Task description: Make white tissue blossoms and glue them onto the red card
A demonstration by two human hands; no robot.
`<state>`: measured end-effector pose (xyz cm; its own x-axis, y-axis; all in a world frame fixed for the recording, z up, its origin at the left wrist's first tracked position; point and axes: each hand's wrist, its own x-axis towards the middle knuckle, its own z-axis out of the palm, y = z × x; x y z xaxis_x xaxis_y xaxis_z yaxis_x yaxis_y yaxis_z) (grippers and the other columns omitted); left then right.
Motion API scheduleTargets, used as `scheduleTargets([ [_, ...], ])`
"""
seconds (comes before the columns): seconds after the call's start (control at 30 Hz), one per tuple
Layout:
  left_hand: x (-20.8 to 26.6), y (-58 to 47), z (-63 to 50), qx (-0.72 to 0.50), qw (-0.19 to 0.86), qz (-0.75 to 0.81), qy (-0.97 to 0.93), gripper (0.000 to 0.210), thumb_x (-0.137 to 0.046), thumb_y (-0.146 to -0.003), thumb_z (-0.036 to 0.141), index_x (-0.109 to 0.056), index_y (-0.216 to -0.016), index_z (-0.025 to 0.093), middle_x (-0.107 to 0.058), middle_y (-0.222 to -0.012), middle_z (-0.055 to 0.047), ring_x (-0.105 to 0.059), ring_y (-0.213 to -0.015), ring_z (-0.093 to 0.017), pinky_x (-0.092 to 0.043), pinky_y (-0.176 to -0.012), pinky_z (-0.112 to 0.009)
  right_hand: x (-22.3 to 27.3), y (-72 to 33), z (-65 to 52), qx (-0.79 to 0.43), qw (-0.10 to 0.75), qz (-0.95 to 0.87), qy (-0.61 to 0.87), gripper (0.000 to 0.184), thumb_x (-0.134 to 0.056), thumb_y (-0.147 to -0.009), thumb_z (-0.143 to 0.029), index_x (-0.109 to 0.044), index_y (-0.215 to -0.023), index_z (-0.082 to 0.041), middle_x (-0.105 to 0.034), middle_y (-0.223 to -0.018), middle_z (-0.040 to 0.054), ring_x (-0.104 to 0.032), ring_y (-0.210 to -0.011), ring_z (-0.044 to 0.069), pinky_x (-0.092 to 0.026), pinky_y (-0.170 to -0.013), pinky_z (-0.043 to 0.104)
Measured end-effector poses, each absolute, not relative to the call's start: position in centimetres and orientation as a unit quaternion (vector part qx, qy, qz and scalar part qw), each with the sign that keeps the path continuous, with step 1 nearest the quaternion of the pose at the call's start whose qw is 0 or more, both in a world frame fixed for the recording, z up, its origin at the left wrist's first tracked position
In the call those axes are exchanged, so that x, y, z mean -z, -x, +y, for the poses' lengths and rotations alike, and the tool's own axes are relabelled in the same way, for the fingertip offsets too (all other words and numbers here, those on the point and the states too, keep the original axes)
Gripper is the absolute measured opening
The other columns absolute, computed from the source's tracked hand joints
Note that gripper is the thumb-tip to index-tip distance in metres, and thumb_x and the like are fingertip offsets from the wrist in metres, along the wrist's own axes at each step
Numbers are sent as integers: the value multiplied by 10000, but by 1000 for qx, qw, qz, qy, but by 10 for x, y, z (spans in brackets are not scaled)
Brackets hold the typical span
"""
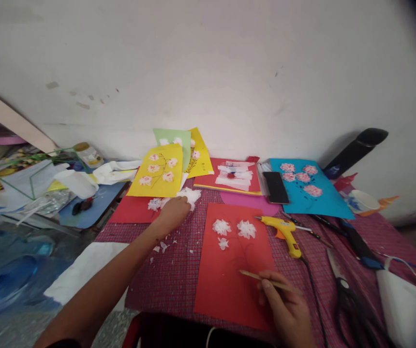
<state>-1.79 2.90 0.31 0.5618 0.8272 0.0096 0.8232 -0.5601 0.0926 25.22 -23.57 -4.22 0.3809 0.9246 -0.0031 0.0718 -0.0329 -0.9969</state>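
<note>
My right hand (284,302) grips a thin pencil-like wooden stick (250,274), its tip over the lower part of a red paper sheet (226,290). Three white tissue-paper flowers (221,227) sit near the sheet's top, with faint dark curved lines beside them. Farther back on the left, my left hand (176,211) reaches to a pile of white tissue-paper flowers (192,195). Its fingers are curled together at the pile; whatever lies between the fingertips is hidden.
Right of the red sheet lie a yellow glue gun (282,231) with a cord, black-handled scissors (346,290) and a phone (275,187). Finished flower pictures on yellow paper (139,186) and blue paper (326,193) stand behind. A white cup (362,200) is far right.
</note>
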Motion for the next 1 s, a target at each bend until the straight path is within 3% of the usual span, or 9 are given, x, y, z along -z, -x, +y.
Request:
scheduleTargets([
  [0.27,-11,27,20,-123,97,494,-855,129,-515,-868,170,-608,-778,163,-627,-879,-99,-592,-907,-240,-446,-884,-374,39,-250,-234,-374,572,-404,608,247,-691,-862,-428,-724,-899,-186,-658,-615,28,-606,-502,173,-504,-488,261],
  [0.4,-22,20,-4,-181,171,513,-822,134,-462,-847,212,-529,-733,190,-616,-766,-33,-582,-749,-182,-474,-719,-304,33,-251,-234,-365,580,-402,607,225,-682,-874,-410,-724,-893,-189,-645,-573,16,-615,-500,175,-517,-501,260],
  [0.47,-22,11,-25,-210,259,507,-795,137,-438,-830,231,-486,-706,200,-597,-693,0,-568,-656,-149,-470,-638,-265,26,-250,-236,-363,592,-405,594,196,-670,-888,-381,-724,-926,-196,-673,-612,21,-623,-511,171,-531,-523,261],
  [0.57,-16,-6,-62,-306,557,457,-623,106,-528,-756,248,-476,-678,197,-599,-683,4,-576,-652,-141,-470,-646,-268,12,-245,-240,-372,598,-431,564,167,-623,-929,-322,-713,-1021,-215,-727,-791,50,-637,-560,160,-543,-557,266],
  [0.63,-13,-18,-83,-315,637,443,-546,114,-583,-716,256,-497,-677,192,-603,-695,4,-574,-642,-133,-466,-654,-269,4,-240,-241,-378,585,-465,547,172,-581,-957,-285,-697,-1072,-229,-722,-874,59,-642,-605,160,-542,-586,274],
  [1.0,-15,-38,-109,-284,643,422,-573,93,-572,-744,236,-541,-666,196,-631,-702,-1,-573,-664,-136,-476,-704,-289,4,-225,-238,-386,553,-513,531,202,-523,-988,-256,-660,-1131,-214,-694,-915,77,-627,-648,168,-520,-624,307],
])
